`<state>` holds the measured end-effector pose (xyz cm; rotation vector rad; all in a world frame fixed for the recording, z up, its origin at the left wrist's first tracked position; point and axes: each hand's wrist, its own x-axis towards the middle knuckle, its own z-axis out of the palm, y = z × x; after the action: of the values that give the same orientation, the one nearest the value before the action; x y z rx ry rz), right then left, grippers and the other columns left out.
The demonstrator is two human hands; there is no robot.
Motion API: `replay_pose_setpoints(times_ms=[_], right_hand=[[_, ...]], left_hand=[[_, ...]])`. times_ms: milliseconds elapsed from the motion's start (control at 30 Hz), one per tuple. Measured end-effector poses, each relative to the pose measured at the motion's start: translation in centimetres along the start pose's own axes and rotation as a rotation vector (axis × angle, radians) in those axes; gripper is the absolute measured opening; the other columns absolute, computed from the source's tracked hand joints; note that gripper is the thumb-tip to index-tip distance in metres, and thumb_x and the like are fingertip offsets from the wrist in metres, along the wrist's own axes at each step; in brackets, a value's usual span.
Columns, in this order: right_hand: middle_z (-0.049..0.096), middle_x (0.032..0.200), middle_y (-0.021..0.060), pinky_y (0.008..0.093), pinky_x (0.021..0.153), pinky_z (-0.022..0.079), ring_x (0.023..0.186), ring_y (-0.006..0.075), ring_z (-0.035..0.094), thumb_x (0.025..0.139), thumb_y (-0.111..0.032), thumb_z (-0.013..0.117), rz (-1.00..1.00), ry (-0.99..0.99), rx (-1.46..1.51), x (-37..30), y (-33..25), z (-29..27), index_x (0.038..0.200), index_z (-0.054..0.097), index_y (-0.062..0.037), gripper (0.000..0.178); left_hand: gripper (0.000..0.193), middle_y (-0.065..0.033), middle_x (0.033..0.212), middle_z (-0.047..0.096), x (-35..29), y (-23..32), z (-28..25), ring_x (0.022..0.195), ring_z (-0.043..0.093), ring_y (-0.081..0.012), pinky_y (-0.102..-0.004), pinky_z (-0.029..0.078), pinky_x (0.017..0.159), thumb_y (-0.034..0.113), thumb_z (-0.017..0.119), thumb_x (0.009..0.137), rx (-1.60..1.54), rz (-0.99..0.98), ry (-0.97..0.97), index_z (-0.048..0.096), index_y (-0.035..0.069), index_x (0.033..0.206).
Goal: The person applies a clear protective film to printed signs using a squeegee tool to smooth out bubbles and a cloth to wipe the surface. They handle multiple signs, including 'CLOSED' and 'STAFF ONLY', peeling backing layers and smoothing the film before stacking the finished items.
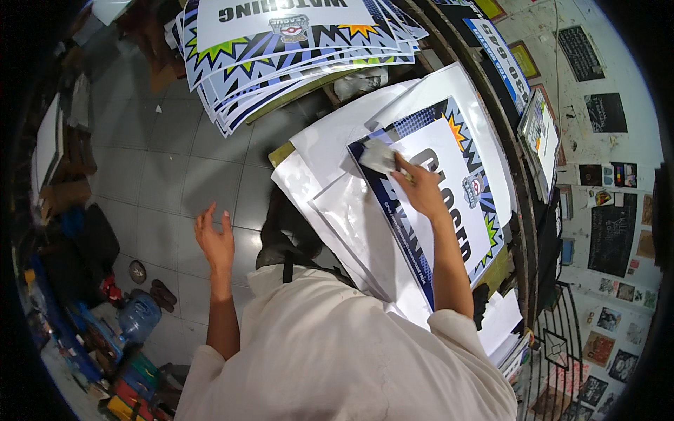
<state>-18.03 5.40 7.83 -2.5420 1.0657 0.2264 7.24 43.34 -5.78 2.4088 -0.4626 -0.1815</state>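
Note:
A printed poster board [460, 158] in blue, white and orange, with large dark lettering, lies on white sheets [351, 224] at the work table. My right hand [421, 188] is closed on a whitish cloth-like pad [380, 156], pressed flat on the board's far left corner. Whether the pad wraps a harder tool cannot be made out. A bit of yellow shows under the fingers. Away from the table, my left hand [215, 238] hangs over the floor with its fingers apart, holding nothing.
Beyond the table's far end sits a stack of similar printed boards [281, 63]. Wooden slats [484, 98] run along the right side, beside a wall with pictures. A water jug [139, 316], sandals [163, 296] and clutter lie on the tiled floor [161, 182] at left.

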Motion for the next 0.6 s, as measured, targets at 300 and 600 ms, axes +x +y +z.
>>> replay_pose_setpoints(times_ms=[300,600], right_hand=[[0.054,0.139,0.0351,0.0457,0.103,0.047,0.125,0.0462,0.058,0.102,-0.019,0.058,1.020,0.557,0.199,-32.9,14.2,7.0,0.155,0.034,0.0011,0.062],[0.059,0.104,0.0193,0.0456,0.090,0.047,0.099,0.0384,0.060,0.099,-0.016,0.065,1.187,0.812,0.075,-47.0,7.0,19.0,0.143,0.057,-0.0039,0.046]], left_hand=[[0.051,-0.0134,0.120,0.063,0.8,5.1,1.0,0.110,0.056,-0.0287,-0.0434,0.045,0.099,0.020,0.068,0.096,-0.105,0.134,-0.004,0.054,0.001,0.142],[0.045,-0.0121,0.114,0.064,-2.3,23.8,6.4,0.106,0.057,-0.0287,-0.0403,0.047,0.094,0.014,0.069,0.096,-0.301,0.670,-0.278,0.060,0.001,0.137]])
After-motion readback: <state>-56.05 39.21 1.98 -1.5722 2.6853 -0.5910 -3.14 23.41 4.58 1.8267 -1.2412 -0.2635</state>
